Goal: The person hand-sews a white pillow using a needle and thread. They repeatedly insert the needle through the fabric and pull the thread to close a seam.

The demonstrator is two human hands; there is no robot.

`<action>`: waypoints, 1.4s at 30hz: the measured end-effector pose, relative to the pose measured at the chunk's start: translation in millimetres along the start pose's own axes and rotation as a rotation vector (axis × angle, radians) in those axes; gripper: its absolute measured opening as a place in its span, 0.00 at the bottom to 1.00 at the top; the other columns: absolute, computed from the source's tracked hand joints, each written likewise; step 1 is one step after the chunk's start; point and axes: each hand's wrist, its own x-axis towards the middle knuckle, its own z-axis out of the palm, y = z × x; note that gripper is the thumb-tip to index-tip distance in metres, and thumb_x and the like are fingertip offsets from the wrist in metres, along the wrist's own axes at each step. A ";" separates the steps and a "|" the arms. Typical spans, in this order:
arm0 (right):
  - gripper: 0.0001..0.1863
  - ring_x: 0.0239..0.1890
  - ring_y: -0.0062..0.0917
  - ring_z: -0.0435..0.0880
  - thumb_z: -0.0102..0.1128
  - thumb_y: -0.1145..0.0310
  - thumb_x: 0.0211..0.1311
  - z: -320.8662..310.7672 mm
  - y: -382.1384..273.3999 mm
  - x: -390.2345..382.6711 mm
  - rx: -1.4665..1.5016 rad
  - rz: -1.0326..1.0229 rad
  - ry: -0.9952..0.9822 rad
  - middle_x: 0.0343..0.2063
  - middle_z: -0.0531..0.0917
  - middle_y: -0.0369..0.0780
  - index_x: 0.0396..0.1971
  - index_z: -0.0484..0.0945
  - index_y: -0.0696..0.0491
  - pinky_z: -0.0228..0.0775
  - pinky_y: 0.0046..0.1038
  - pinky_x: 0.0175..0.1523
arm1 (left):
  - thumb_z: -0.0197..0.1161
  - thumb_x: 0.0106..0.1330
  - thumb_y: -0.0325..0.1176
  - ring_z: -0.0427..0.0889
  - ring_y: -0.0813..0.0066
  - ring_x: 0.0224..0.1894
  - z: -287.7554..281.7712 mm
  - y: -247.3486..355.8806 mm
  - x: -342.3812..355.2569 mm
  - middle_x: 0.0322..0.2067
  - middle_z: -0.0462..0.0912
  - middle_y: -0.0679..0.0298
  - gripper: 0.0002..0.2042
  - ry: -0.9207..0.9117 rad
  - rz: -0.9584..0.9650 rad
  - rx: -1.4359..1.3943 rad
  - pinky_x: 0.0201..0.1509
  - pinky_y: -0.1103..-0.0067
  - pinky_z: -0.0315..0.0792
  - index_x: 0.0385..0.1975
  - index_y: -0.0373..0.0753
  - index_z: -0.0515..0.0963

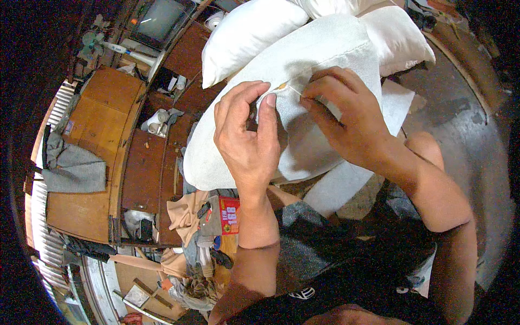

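A large white textured fabric piece, plump like a cushion (pixel 208 160), lies beneath my hands. My left hand (pixel 246 127) has its fingers bent and pinched on the fabric near a seam. Just right of its thumb is a small yellow-orange bit (pixel 281 86). My right hand (pixel 346 111) is closed, thumb and index pinching a thin pale thread that runs toward that spot. Any needle is too small to make out.
White pillows (pixel 246 38) are piled beyond the cushion. A wooden cabinet (pixel 95 97) with shelves and a screen (pixel 157 19) stands left. Clothes (pixel 184 214) and a red box (pixel 226 208) lie lower left. Grey floor (pixel 455 135) shows at right.
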 end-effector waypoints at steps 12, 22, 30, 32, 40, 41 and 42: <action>0.10 0.37 0.20 0.82 0.66 0.70 0.67 -121.2 -24.0 6.6 0.247 0.509 -0.311 0.35 0.87 0.36 0.44 0.88 0.58 0.72 0.23 0.42 | 0.67 0.65 0.24 0.84 0.60 0.48 -3.1 -9.6 -0.5 0.42 0.88 0.56 0.04 0.047 -0.015 -0.001 0.56 0.70 0.75 0.37 0.35 0.85; 0.09 0.38 0.15 0.78 0.70 0.68 0.68 -250.9 130.9 -53.4 -0.011 0.887 -0.373 0.39 0.85 0.32 0.44 0.87 0.54 0.67 0.20 0.42 | 0.68 0.68 0.27 0.84 0.65 0.50 9.7 -26.7 22.6 0.43 0.87 0.59 0.05 0.019 -0.068 0.028 0.62 0.73 0.73 0.39 0.34 0.85; 0.10 0.44 0.22 0.83 0.63 0.70 0.73 -335.5 231.9 -120.0 -0.403 0.960 -0.452 0.43 0.88 0.39 0.49 0.85 0.58 0.75 0.25 0.52 | 0.68 0.67 0.27 0.84 0.64 0.51 9.6 -37.1 23.0 0.44 0.87 0.57 0.06 -0.003 -0.099 0.006 0.62 0.72 0.73 0.41 0.34 0.86; 0.13 0.47 0.25 0.85 0.60 0.72 0.74 -378.9 257.7 -145.7 -0.565 0.826 -0.307 0.47 0.89 0.41 0.53 0.84 0.59 0.77 0.27 0.56 | 0.68 0.66 0.27 0.84 0.63 0.51 9.3 -27.9 24.4 0.45 0.87 0.56 0.07 -0.006 -0.089 -0.029 0.62 0.72 0.73 0.41 0.34 0.86; 0.18 0.53 0.31 0.86 0.52 0.68 0.81 -201.9 41.6 -23.8 -0.618 0.091 0.530 0.55 0.87 0.47 0.59 0.81 0.63 0.75 0.32 0.63 | 0.71 0.61 0.27 0.83 0.56 0.46 -9.3 -0.4 19.8 0.42 0.86 0.57 0.07 -0.201 0.107 0.071 0.54 0.67 0.75 0.37 0.36 0.84; 0.19 0.52 0.32 0.86 0.53 0.67 0.81 -168.0 9.8 -8.5 -0.371 0.182 0.633 0.53 0.87 0.48 0.59 0.80 0.64 0.75 0.32 0.62 | 0.73 0.59 0.28 0.82 0.55 0.45 -14.2 2.1 19.7 0.40 0.86 0.58 0.08 -0.211 0.145 0.109 0.52 0.66 0.74 0.37 0.37 0.84; 0.18 0.52 0.31 0.85 0.54 0.66 0.80 -143.4 -5.0 -10.4 -0.128 0.254 0.581 0.52 0.87 0.48 0.59 0.79 0.63 0.75 0.32 0.60 | 0.73 0.58 0.28 0.82 0.56 0.44 -13.2 0.2 14.1 0.40 0.86 0.58 0.09 -0.217 0.131 0.077 0.52 0.67 0.74 0.37 0.37 0.84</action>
